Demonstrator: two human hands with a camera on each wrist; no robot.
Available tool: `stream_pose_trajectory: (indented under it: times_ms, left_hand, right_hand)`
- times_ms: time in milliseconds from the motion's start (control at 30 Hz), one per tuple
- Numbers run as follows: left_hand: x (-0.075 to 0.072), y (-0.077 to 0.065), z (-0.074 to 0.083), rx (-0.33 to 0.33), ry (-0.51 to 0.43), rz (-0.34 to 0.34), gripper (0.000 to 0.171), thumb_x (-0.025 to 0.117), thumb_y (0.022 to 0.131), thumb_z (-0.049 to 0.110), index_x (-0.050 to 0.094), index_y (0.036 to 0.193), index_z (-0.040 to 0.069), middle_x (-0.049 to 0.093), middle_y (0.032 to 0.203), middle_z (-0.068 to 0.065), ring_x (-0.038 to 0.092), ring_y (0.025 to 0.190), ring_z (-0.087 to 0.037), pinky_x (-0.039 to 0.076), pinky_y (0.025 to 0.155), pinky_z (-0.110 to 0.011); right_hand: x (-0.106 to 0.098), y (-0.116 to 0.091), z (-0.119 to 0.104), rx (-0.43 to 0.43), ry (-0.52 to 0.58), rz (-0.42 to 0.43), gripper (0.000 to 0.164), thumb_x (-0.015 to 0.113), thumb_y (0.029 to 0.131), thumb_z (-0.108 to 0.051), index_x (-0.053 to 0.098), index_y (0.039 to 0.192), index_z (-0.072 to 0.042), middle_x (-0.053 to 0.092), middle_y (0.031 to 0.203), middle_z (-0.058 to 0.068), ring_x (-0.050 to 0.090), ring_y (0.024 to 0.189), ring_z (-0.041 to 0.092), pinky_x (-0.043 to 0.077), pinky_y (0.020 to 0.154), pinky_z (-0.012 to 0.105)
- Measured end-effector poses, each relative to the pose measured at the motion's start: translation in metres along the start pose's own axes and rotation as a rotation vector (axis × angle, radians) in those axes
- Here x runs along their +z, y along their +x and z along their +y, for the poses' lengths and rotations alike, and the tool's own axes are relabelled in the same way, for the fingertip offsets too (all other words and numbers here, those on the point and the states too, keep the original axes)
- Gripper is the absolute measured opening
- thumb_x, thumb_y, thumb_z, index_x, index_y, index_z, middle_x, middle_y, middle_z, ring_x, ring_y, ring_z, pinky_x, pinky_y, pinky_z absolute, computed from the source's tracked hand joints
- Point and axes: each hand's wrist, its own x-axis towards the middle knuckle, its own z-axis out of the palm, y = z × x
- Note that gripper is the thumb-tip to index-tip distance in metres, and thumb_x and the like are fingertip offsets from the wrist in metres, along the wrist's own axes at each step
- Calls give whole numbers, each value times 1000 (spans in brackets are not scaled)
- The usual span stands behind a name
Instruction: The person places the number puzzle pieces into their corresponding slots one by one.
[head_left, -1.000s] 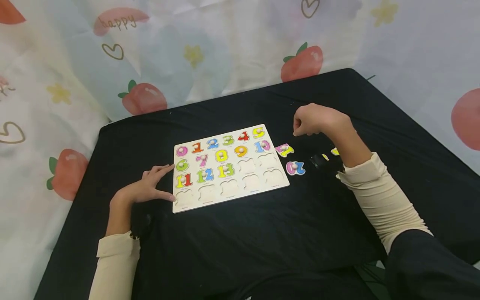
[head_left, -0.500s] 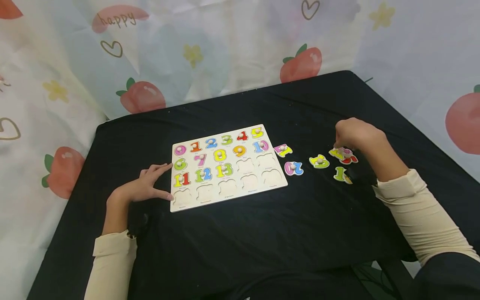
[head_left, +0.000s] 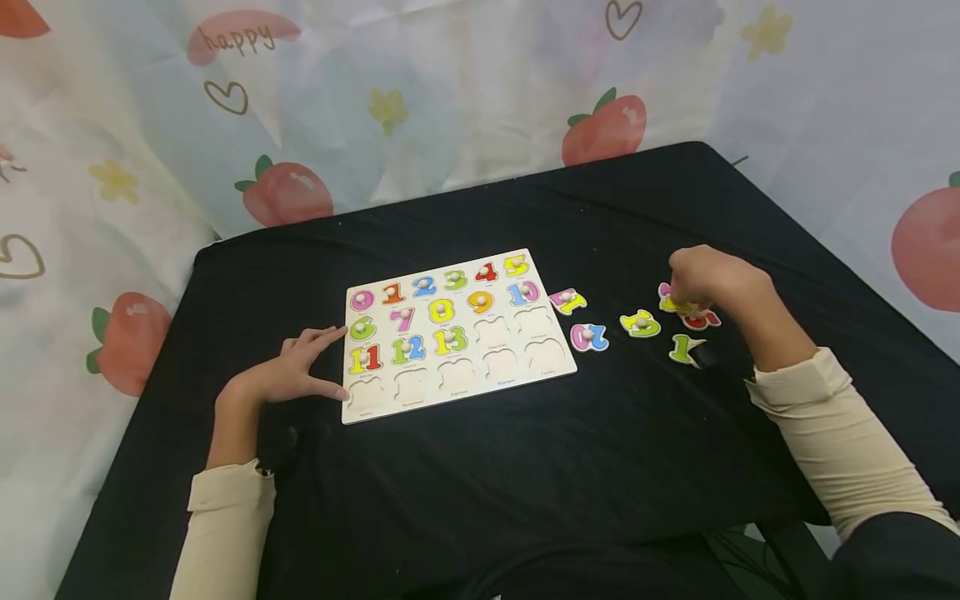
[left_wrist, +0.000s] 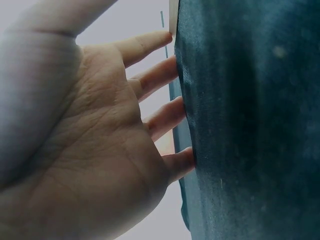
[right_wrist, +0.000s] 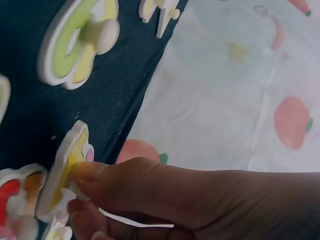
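A wooden number puzzle board (head_left: 431, 399) lies on the black cloth, with knobbed numbers 0 to 13 in its upper recesses. My left hand (head_left: 288, 375) touches the board's left edge with thumb and fingers spread. In the left wrist view, the fingertips meet the cloth and the board's edge. My right hand (head_left: 716, 277) is over the loose pieces at the right. Its thumb and finger pinch the knob of a yellow-and-pink number piece (right_wrist: 75, 147), tilted in the right wrist view. Partly under or beside it is a red number piece (head_left: 703, 321); which, I cannot tell.
Other loose number pieces lie between board and right hand: a pink-and-blue 20 (head_left: 589, 337), a pink-and-yellow piece (head_left: 568, 301) against the board's edge, a green-and-yellow piece (head_left: 640, 323) and a green piece (head_left: 681, 349). A fruit-printed curtain (head_left: 465, 100) hangs behind the table.
My right hand has moved right, from beside the board's upper right corner to the far loose pieces, then slightly down onto the yellow-and-pink piece. The left hand stays at the board's edge.
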Motion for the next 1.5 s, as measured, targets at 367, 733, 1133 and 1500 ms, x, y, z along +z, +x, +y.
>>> stream_pose_trajectory:
  times_ms: [367, 733, 1133, 1500]
  left_hand:
    - [-1, -2, 3, 7, -4, -1, 106, 77, 71, 48, 18, 150, 8, 15, 147, -23, 18, 119, -42, 35, 88, -61]
    - [-2, -3, 1, 6, 1, 1, 106, 77, 71, 48, 18, 150, 8, 15, 147, -24, 19, 119, -42, 37, 87, -59]
    - [-1, -2, 0, 0, 3, 8, 106, 76, 72, 50, 18, 150, 10, 14, 148, -22, 18, 120, -41, 35, 88, -61]
    - [0, -4, 2, 5, -7, 14, 107, 76, 71, 50, 17, 150, 10, 14, 148, -23, 18, 119, -41, 34, 90, -62]
  right_hand:
    - [-4, 1, -23, -166, -9, 99, 4, 58, 82, 4, 61, 82, 1, 52, 74, 5, 47, 61, 20, 42, 55, 34]
    - [1, 15, -61, -331, -43, 164, 12, 57, 82, 7, 64, 91, 5, 58, 80, 6, 49, 69, 20, 42, 62, 34]
    - [24, 34, -100, -541, -28, 15, 8, 64, 85, 0, 65, 93, -3, 58, 81, 2, 53, 74, 17, 46, 71, 31]
    - [45, 52, -141, -591, -124, -39, 8, 67, 86, -5, 64, 94, -6, 58, 83, 1, 52, 78, 17, 44, 70, 27]
